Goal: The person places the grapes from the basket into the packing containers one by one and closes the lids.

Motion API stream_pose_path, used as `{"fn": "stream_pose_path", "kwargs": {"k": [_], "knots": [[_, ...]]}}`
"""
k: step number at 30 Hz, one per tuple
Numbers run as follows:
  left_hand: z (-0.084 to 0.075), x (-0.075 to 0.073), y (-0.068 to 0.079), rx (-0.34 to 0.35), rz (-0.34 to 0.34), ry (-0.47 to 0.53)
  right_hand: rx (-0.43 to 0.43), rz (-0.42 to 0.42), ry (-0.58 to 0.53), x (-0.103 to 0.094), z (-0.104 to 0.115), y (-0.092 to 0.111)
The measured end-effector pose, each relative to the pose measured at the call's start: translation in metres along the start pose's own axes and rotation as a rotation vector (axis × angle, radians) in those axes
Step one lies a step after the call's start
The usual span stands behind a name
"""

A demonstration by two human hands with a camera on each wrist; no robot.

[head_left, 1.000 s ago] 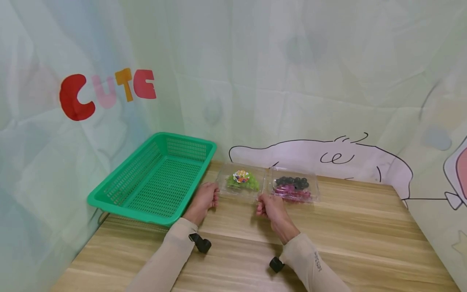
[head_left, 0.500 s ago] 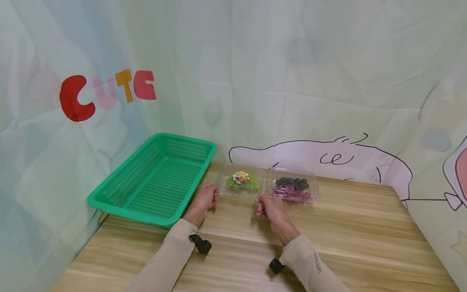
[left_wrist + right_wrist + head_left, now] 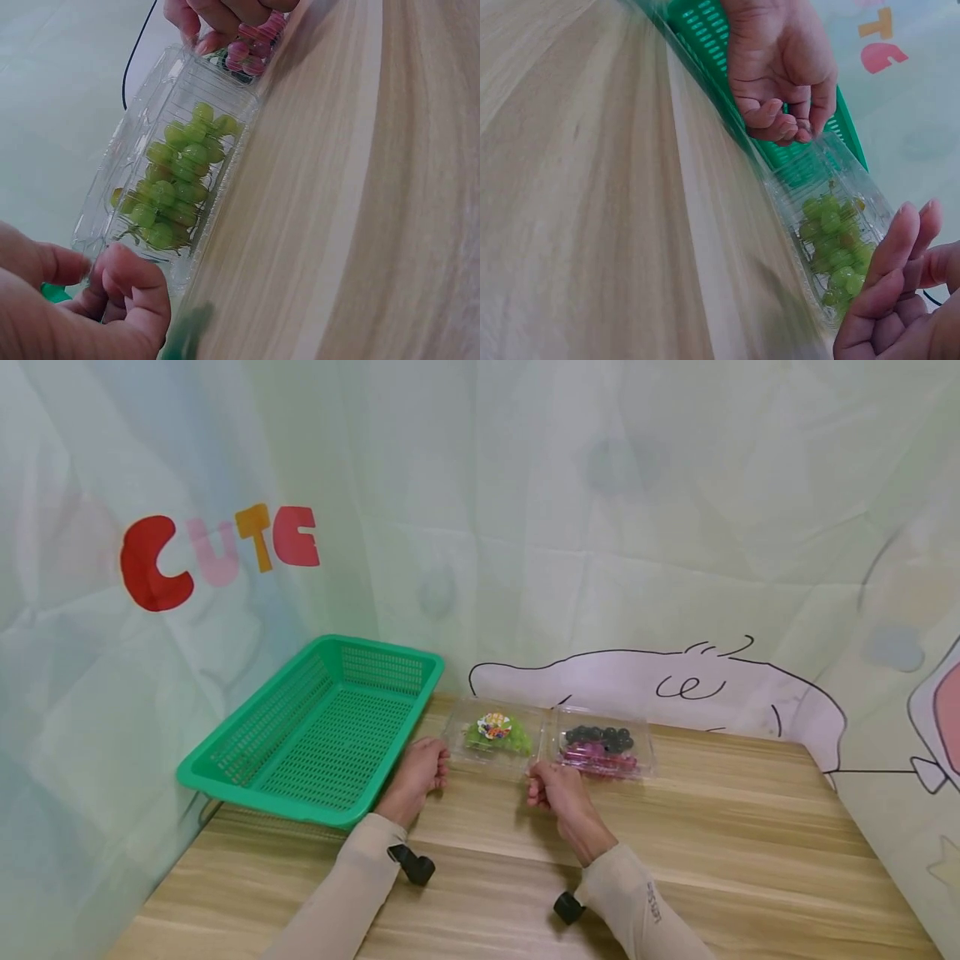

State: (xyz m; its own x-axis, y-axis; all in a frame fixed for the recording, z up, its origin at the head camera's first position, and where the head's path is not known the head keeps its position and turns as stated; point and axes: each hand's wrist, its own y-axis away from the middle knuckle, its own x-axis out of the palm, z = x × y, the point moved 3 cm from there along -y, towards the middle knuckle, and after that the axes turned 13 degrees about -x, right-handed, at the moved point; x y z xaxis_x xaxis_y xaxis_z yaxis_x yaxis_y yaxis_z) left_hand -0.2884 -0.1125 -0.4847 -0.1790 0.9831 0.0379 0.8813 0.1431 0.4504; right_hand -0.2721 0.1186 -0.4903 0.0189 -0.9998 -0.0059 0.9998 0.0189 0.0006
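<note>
A clear plastic clamshell box of green grapes sits at the back of the table, a round fruit sticker on its lid. My left hand pinches the box's left end between thumb and curled fingers. At the opposite end my right hand pinches the near corner, its fingertips at the edge in the left wrist view. Right beside this box stands a second clear box, with dark grapes and pinkish-red grapes inside.
A green plastic basket with slotted walls stands to the left, close by my left forearm. Fabric backdrops rise behind the table and along its sides. The wooden table reaches out to the right.
</note>
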Motion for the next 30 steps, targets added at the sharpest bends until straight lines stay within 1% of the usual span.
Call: {"fn": "stream_pose_path", "kwargs": {"k": [9, 12, 17, 21, 30], "knots": [[0.002, 0.0011, -0.0006, -0.024, 0.017, -0.001, 0.029, 0.02, -0.003, -0.0004, -0.0025, 0.0001], [0.0015, 0.0005, -0.0004, -0.035, 0.011, -0.003, 0.028, 0.018, -0.009, -0.0004, -0.0016, 0.0009], [0.0014, -0.0007, 0.0005, -0.048, 0.003, -0.017, 0.036, 0.015, -0.044, -0.0006, -0.0016, 0.0011], [0.0024, -0.0007, 0.0002, -0.056, 0.004, -0.029, 0.044, 0.029, -0.069, -0.0008, -0.0016, 0.0025], [0.0053, -0.0012, -0.0003, -0.122, 0.004, -0.004, 0.067, 0.078, -0.095, -0.0021, -0.003, 0.0022]]}}
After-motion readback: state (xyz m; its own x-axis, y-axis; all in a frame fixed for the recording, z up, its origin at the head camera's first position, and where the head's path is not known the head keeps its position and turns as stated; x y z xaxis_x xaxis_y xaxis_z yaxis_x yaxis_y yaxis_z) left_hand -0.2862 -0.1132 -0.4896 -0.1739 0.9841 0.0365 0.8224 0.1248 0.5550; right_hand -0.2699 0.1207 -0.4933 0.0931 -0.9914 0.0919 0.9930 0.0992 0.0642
